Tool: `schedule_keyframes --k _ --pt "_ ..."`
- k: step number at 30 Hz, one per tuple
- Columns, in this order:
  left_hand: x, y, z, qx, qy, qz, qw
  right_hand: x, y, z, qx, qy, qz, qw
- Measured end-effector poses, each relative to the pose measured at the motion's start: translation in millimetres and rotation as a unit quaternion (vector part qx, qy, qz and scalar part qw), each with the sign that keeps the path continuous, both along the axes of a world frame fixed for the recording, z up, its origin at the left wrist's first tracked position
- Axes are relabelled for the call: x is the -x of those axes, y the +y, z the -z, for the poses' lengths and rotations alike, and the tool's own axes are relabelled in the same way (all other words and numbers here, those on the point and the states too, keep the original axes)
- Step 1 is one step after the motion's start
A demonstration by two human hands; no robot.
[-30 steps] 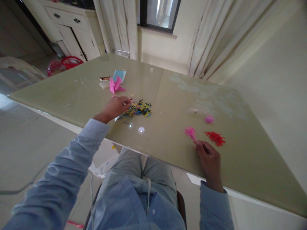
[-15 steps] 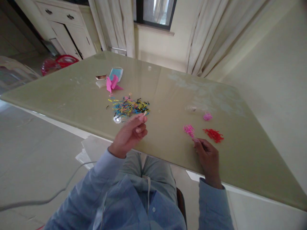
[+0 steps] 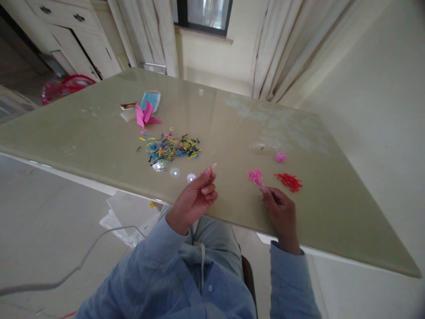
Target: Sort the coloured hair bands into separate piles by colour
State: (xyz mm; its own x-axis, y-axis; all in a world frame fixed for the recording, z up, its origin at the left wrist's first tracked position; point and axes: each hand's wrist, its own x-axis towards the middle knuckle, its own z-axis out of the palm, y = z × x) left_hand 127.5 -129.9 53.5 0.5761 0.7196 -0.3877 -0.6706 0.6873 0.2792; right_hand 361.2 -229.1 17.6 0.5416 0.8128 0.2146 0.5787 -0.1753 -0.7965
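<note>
Between the thumb and fingers of my left hand [image 3: 195, 199] is a small light-pink rubber band [image 3: 214, 165], its loop sticking up past the fingertips. My right hand [image 3: 280, 210] is closed in a pinch at the near edge of a pink rubber band pile [image 3: 255, 176]; pink strands run into its fingertips. Just right of that hand lies a heap of red rubber bands [image 3: 289, 182], with a lighter pink bunch [image 3: 280, 156] behind it. A mixed pile of blue, yellow, black and pink bands [image 3: 172, 147] spreads beyond my left hand.
A pink folded-paper piece [image 3: 146, 114], a blue face mask [image 3: 151, 101] and a small wrapper [image 3: 128, 106] lie at the far left of the glossy table [image 3: 212, 124]. A clear plastic container [image 3: 257, 146] lies behind the pink pile. A cable [image 3: 79, 266] crosses the floor.
My left hand has moved right, away from the mixed pile, carrying the light-pink rubber band. My right hand stays at the pink pile. The view has shifted slightly.
</note>
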Motion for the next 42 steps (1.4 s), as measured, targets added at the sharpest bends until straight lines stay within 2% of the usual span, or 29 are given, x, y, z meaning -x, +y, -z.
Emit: schedule_keyframes --k 3,5,9,13,16,20,23,25,27,31,34,39,42 --pt "-4.8 2.5 2.8 -0.050 0.048 -0.004 0.998 0.7 0.0 -1.3 0.003 -0.002 -0.005 1.000" --pt "-11.1 6.4 5.9 -0.108 0.105 -0.013 0.989 0.5 0.1 -1.2 0.002 0.000 -0.009 1.000" --pt "-30.6 15.9 9.9 -0.240 0.229 -0.036 0.942 -0.9 0.5 1.0 0.001 0.001 -0.011 1.000" --pt "-55.1 19.4 8.9 -0.334 0.292 -0.017 0.896 -1.8 0.8 1.4 -0.001 0.006 -0.010 1.000" --pt "-73.2 20.5 10.7 -0.421 0.356 0.003 0.834 -1.2 1.1 0.4 -0.007 0.007 -0.011 1.000" --pt "-92.9 25.6 22.4 -0.538 0.443 0.040 0.716 -0.2 1.6 -0.3 -0.002 0.015 -0.010 1.000" --pt "-103.1 28.3 31.3 -0.591 0.487 0.076 0.639 -0.2 2.0 0.0 0.000 0.016 -0.011 1.000" --pt "-107.6 28.3 33.4 -0.610 0.497 0.099 0.609 -0.4 2.1 -0.1 0.001 0.016 -0.011 1.000" --pt "-109.9 27.3 32.2 -0.620 0.500 0.114 0.594 -0.5 2.3 -0.5 0.000 0.015 -0.012 1.000" --pt "-103.3 27.4 26.4 -0.616 0.520 0.126 0.578 -0.8 2.7 -0.7 -0.002 0.018 -0.013 1.000" --pt "-85.9 32.6 26.1 -0.619 0.528 0.126 0.568 -1.2 2.7 0.1 -0.005 0.018 -0.012 1.000" --pt "-43.2 49.0 37.6 -0.671 0.533 0.101 0.505 -1.8 1.9 1.2 0.001 0.012 -0.001 1.000" --pt "-21.0 56.3 45.8 -0.699 0.493 0.090 0.509 -2.4 2.3 1.2 0.007 0.004 0.003 1.000"
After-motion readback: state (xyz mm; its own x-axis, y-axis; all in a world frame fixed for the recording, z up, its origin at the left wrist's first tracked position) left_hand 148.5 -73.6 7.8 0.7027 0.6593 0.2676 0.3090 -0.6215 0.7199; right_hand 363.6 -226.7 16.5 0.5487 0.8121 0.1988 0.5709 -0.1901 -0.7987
